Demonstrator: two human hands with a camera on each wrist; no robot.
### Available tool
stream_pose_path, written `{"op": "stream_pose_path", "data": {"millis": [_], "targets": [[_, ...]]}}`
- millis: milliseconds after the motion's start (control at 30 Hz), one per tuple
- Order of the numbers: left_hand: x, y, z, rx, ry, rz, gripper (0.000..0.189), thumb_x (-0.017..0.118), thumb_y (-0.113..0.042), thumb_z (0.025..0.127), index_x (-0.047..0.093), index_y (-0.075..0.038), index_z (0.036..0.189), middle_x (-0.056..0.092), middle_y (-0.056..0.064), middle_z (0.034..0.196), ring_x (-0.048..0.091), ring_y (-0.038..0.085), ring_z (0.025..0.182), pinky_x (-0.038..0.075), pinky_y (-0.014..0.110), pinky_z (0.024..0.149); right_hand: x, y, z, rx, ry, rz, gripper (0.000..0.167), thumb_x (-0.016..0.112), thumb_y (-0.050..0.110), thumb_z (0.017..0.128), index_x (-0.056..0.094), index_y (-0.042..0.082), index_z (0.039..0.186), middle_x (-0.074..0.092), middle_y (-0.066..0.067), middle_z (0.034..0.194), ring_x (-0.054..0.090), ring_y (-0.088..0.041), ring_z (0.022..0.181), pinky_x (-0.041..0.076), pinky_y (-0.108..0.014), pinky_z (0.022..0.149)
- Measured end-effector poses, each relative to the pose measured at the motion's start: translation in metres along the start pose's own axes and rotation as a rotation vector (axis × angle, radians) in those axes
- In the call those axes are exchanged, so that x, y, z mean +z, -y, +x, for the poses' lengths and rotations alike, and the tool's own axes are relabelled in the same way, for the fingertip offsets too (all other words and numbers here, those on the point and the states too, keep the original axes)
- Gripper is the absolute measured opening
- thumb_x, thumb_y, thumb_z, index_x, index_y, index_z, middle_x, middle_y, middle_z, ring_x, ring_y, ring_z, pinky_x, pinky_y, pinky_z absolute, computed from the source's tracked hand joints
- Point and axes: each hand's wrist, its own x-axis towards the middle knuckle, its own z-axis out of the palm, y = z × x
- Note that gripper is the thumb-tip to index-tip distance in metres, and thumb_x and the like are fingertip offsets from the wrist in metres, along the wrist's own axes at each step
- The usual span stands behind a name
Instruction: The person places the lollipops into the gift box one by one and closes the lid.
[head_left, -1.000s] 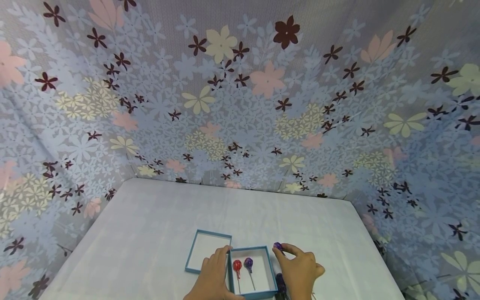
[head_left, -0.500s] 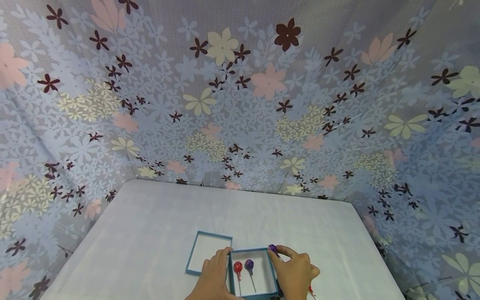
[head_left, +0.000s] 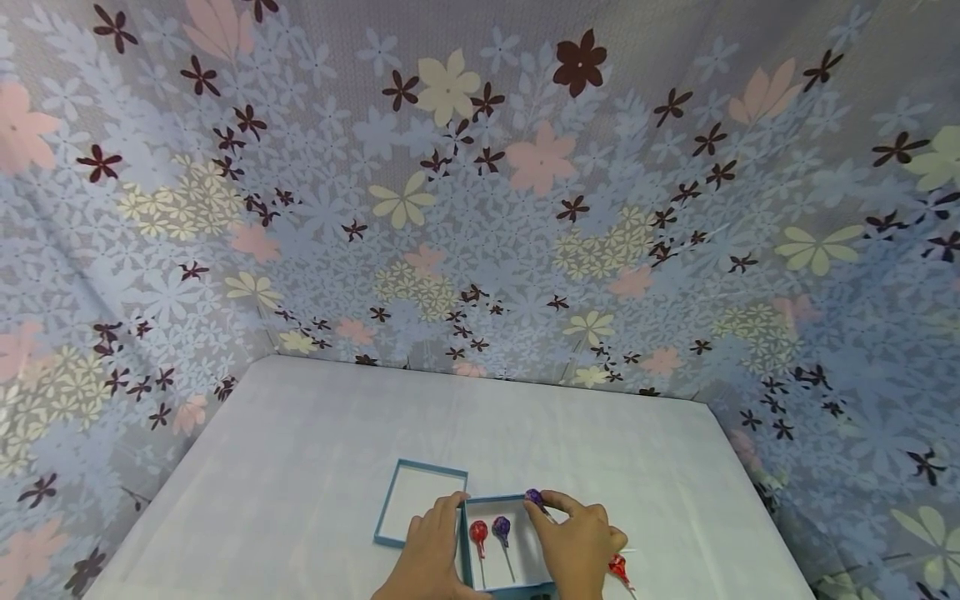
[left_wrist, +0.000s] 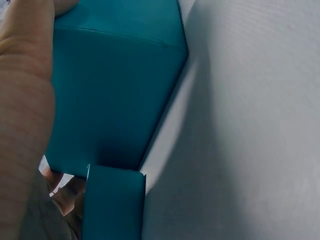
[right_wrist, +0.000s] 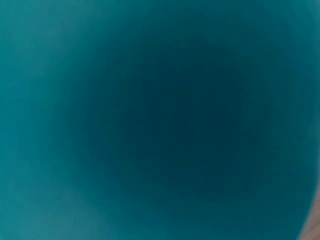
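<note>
My left hand (head_left: 429, 550) grips the left side of an open teal box (head_left: 495, 499), fingertips at its far left corner and thumb toward the near side. Inside the box lie a red lollipop (head_left: 478, 531) and a purple lollipop (head_left: 501, 527), side by side with sticks toward me. Between thumb and index finger, my right hand (head_left: 579, 542) pinches another purple lollipop (head_left: 534, 497) over the box's far right corner. The box's teal outer wall (left_wrist: 110, 95) shows beside my thumb in the left wrist view. Blurred teal (right_wrist: 160, 120) fills the right wrist view.
A shallow teal lid (head_left: 422, 502) with a white inside lies just left of the box. Right of my right hand, a wrapped red lollipop (head_left: 618, 567) lies on the white table (head_left: 330, 433). Floral cloth (head_left: 480, 208) hangs around the table's back and sides.
My right hand has carried the purple lollipop left, from beside the box to over its right side. The red lollipop on the table has come into sight. My left hand stays at the box.
</note>
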Motion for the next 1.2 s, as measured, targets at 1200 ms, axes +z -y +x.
{"op": "stream_pose_path", "data": {"millis": [1200], "targets": [[0.004,0.003,0.000,0.049,-0.054,0.019,0.135,0.071,-0.092,0.049,0.034,-0.007,0.147,0.053,0.005,0.132,0.048,0.013,0.104,0.034,0.027,0.073,0.017,0.022,-0.013,-0.040,0.028,-0.043,0.032,0.087,0.043,0.073,0.082,0.019,0.093,0.073,-0.003,0.077,0.052,-0.026,0.083,0.025,-0.056,0.083]]}}
